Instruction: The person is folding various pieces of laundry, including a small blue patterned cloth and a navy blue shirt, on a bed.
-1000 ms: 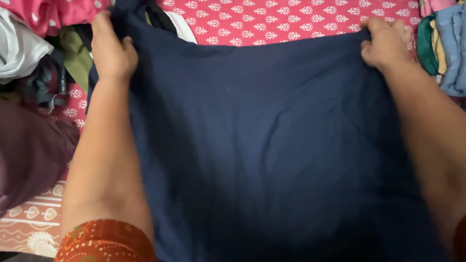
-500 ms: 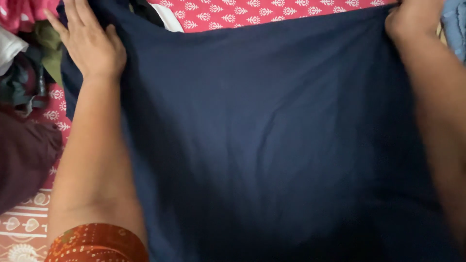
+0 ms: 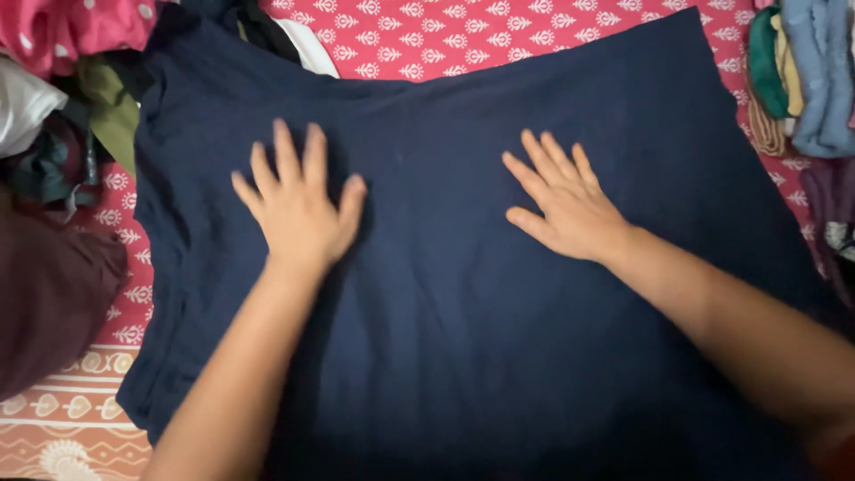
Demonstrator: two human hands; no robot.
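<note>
Navy, soft matte cloth (image 3: 463, 356) under flat, splayed hands (image 3: 298, 209).

The light is soft and fairly dim, warm in tone, with no hard glare anywhere. The navy cloth (image 3: 481, 294) soaks up most of it and reads nearly black toward the bottom edge, where its folds are hard to make out. Faint, blurred shadows lie under the left hand (image 3: 298, 209) and along its forearm, and a weaker one beside the right hand (image 3: 565, 205); no light source is in view. The pink printed sheet (image 3: 499, 36) at the top is the brightest part and shows crisp pattern. Focus is good at centre; the clothes pile (image 3: 53, 134) at the left edge looks softer and murky.
</note>
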